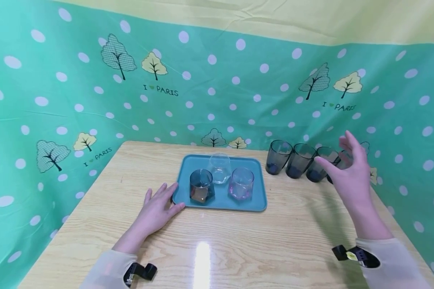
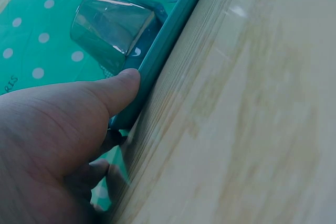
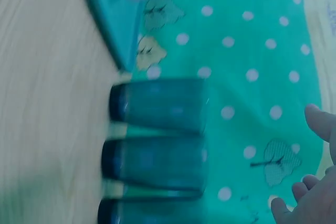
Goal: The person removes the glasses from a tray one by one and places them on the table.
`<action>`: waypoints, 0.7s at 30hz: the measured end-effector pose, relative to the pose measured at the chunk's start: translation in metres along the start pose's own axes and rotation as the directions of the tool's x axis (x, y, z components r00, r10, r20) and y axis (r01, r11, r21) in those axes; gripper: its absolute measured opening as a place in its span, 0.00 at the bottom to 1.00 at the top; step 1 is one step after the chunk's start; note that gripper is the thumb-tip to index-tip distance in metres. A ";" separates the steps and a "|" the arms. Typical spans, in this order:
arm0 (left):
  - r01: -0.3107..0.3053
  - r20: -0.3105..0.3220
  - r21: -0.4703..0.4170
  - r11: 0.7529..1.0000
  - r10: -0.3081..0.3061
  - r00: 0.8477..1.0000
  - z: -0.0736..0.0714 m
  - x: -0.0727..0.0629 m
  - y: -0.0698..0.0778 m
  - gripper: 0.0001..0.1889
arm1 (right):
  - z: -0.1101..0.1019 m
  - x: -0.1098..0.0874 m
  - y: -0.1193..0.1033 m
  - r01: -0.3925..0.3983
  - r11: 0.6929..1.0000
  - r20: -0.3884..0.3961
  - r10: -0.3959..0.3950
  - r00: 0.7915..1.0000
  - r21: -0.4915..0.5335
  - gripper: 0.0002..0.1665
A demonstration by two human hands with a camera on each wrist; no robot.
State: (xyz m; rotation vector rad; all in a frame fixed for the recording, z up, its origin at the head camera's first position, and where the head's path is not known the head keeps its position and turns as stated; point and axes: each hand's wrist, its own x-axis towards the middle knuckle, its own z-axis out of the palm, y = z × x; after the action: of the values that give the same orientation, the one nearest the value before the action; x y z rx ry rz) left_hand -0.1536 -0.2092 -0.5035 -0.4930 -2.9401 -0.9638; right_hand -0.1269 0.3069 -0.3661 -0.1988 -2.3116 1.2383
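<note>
A blue tray (image 1: 222, 202) holds three short faceted glasses: a dark grey one (image 1: 201, 185), a clear one (image 1: 220, 167) and a pinkish one (image 1: 241, 184). My left hand (image 1: 157, 210) rests at the tray's front left corner. In the left wrist view its thumb (image 2: 123, 87) touches the rim beside the dark grey glass (image 2: 113, 24). My right hand (image 1: 352, 176) is raised with thumb and fingers spread, holding nothing. It overlaps the right end of a row of tall dark glasses (image 1: 299, 160) in the head view.
The tall glasses stand upright, close together, along the back right of the wooden table (image 1: 267, 245). A green dotted cloth (image 1: 209, 104) hangs behind the table and along both sides. Each wrist wears a small black camera mount.
</note>
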 end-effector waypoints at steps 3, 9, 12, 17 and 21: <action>0.000 0.003 -0.001 1.000 0.000 1.000 0.000 0.001 0.001 0.42 | 0.010 -0.004 -0.010 0.021 0.998 0.017 -0.022 1.000 0.063 0.60; 0.008 0.006 0.001 1.000 -0.008 1.000 0.000 0.001 0.001 0.43 | 0.035 -0.007 -0.025 0.070 0.984 0.035 -0.077 0.996 0.161 0.60; 0.010 0.007 0.001 1.000 -0.010 1.000 0.000 0.001 0.001 0.43 | 0.047 -0.008 -0.030 0.094 0.974 0.046 -0.106 0.993 0.206 0.59; 0.015 0.010 -0.004 1.000 -0.015 1.000 0.000 0.000 0.002 0.43 | 0.065 -0.011 -0.036 0.108 0.965 0.076 -0.129 0.989 0.237 0.58; 0.019 0.011 -0.003 1.000 -0.019 1.000 -0.001 -0.001 0.003 0.43 | 0.076 -0.014 -0.041 0.108 0.957 0.104 -0.140 0.985 0.269 0.57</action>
State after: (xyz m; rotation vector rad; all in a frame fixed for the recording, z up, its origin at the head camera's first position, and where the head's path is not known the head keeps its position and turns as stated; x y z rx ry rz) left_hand -0.1515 -0.2081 -0.5015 -0.4734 -2.9587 -0.9709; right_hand -0.1478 0.2226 -0.3727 0.1169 -2.1912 1.5108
